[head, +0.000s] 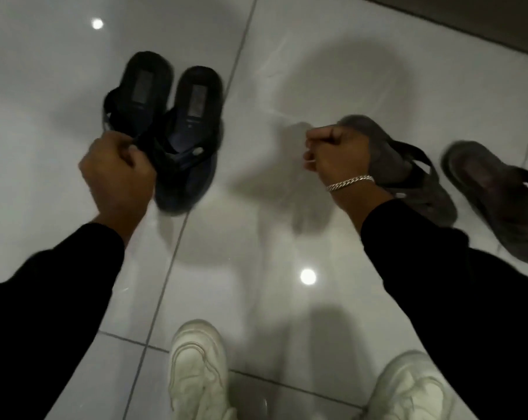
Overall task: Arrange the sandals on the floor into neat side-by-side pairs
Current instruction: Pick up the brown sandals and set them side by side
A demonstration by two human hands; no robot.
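My left hand (117, 174) is clenched around the straps of the two dark navy sandals (178, 131), pinching both together at the toe end. The pair hangs from my grip with the soles side by side and touching, heels pointing away from me, over the glossy white tiled floor (44, 71). The picture is smeared here, so I cannot say for sure whether their heels rest on the tile or hang just above it.

My right hand (335, 153) is closed in a fist on one brown sandal (408, 174); the fingers curl around its heel end, and the rest of it runs back along the outside of my wrist, behind the silver chain bracelet (350, 182). Its black strap arches up near the middle. It looks lifted and tilted rather than lying flat.

The second brown sandal (496, 201) lies on the floor to the right of the held one, just beside it but not touching, sole down and angled in roughly the same direction, its straps uppermost.

Both my arms wear black sleeves (59, 298). Low in the view my two white sneakers (199, 368) stand on the tile, well apart from all four sandals. A dark strip of wall base (469, 19) crosses the upper right corner.
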